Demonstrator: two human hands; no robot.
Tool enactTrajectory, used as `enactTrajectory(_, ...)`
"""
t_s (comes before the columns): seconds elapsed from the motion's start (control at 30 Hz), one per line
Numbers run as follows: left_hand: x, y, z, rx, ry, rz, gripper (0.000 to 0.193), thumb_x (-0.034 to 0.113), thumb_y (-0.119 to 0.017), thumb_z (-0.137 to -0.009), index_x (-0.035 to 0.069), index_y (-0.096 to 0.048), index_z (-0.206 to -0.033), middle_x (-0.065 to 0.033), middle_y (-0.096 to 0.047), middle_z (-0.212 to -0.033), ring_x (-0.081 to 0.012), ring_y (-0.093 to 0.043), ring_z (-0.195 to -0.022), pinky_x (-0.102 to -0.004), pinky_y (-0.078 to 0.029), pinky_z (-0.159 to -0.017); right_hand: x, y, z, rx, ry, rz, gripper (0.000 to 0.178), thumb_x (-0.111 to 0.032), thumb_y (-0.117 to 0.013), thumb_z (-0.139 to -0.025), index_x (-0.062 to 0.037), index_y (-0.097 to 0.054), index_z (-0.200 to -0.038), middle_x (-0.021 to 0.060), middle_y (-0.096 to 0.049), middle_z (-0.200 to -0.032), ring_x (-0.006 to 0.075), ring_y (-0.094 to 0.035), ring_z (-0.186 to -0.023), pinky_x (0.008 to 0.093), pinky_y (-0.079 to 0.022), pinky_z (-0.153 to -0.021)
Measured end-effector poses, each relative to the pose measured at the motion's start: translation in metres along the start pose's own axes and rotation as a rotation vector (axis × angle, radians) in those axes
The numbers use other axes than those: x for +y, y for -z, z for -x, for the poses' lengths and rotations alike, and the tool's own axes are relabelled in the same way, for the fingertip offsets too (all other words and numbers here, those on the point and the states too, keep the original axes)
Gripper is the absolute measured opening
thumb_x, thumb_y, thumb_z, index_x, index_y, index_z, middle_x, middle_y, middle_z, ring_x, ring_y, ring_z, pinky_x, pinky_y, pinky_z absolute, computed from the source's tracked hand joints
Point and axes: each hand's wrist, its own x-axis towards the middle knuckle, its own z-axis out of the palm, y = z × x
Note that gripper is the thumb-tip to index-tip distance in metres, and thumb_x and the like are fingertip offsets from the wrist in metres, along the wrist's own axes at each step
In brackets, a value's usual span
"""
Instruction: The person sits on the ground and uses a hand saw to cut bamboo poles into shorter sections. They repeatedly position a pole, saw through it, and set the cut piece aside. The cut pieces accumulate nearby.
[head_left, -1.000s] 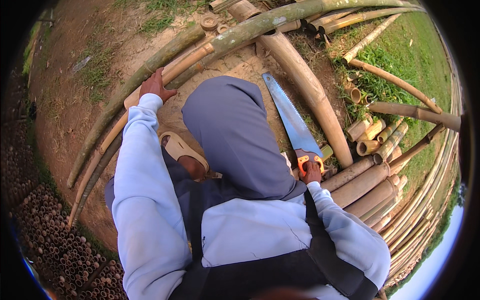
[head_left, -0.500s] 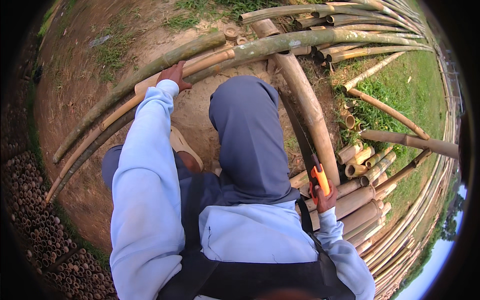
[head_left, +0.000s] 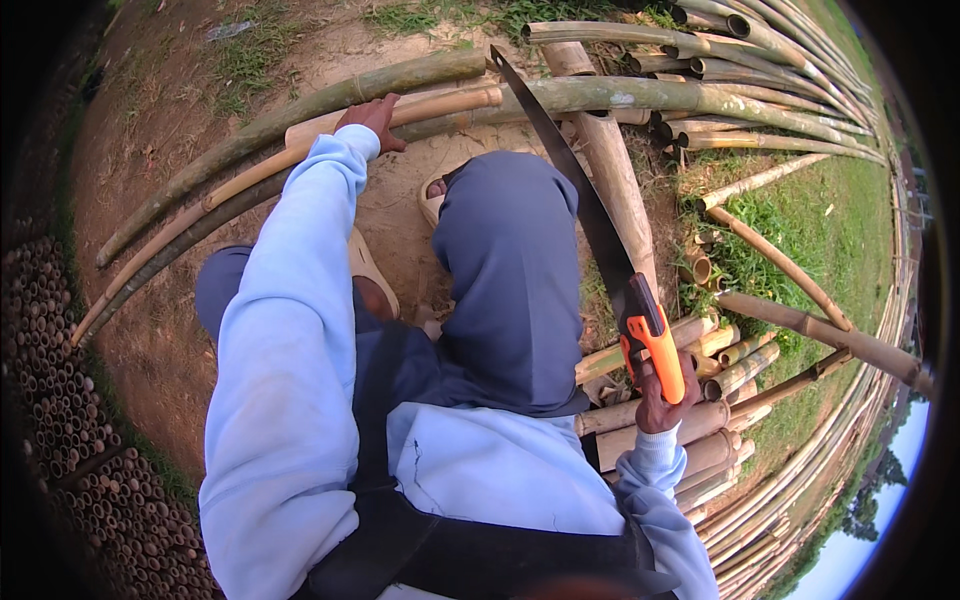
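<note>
My left hand [head_left: 372,122] is closed over a thin tan bamboo pole [head_left: 450,103], which lies along a longer green bamboo pole [head_left: 640,95]. Its fingertips are partly hidden. Another green bamboo pole [head_left: 300,115] lies just beyond that hand. In my right hand [head_left: 664,392] is the orange handle of a handsaw [head_left: 585,190]. The long dark blade slants up and to the left, its tip near the cut end of the far green pole. The long green pole rests across a thick bamboo log [head_left: 622,190].
Stacked bamboo poles [head_left: 780,60] fill the far right. Cut bamboo pieces [head_left: 700,445] lie beside my right arm, with a leaning pole [head_left: 780,255] beyond. Many bamboo ends [head_left: 60,370] show at the left. A clear plastic bottle [head_left: 229,31] lies on the dirt.
The saw has come up in my right hand, its blade swinging from beside the log to near the poles. My left hand stays on the tan pole.
</note>
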Motion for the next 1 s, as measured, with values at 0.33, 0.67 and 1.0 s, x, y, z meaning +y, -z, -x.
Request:
enactTrajectory(0.33,-0.002,0.0,-0.001,-0.019,-0.007,0.004,0.087,0.044,-0.081,-0.07,0.013,-0.042,-0.141,-0.0165,-0.061,-0.128,-0.0362,-0.059,-0.117,-0.0447,-0.048,-0.1,0.046,-0.098,-0.066,0.023,0.002,-0.153,0.016,-0.002,-0.06,-0.09,0.0052,-0.062,-0.104,0.0046,-0.057,-0.082,0.0087,-0.055,-0.065,0.0236,-0.045,-0.056)
enactTrajectory(0.67,0.003,-0.001,-0.002,-0.036,0.062,-0.045,0.093,0.053,-0.08,-0.07,0.015,-0.04,-0.145,-0.0175,-0.067,-0.117,-0.0379,-0.066,-0.103,-0.0465,-0.054,-0.091,0.06,-0.129,-0.068,0.015,0.07,0.01,0.016,-0.001,-0.072,-0.08,0.0002,-0.063,-0.094,0.01,-0.063,-0.071,0.0207,-0.063,-0.059,0.0321,-0.049,-0.059)
enactTrajectory(1.0,0.006,-0.004,0.0,-0.008,0.08,-0.055,0.094,0.056,-0.081,-0.069,0.015,-0.043,-0.145,-0.0159,-0.065,-0.121,-0.0363,-0.065,-0.106,-0.0452,-0.055,-0.092,0.057,-0.139,-0.084,0.027,0.064,-0.011,0.016,-0.004,-0.07,-0.085,-0.0003,-0.063,-0.099,0.0126,-0.062,-0.07,0.0241,-0.064,-0.058,0.0334,-0.049,-0.057)
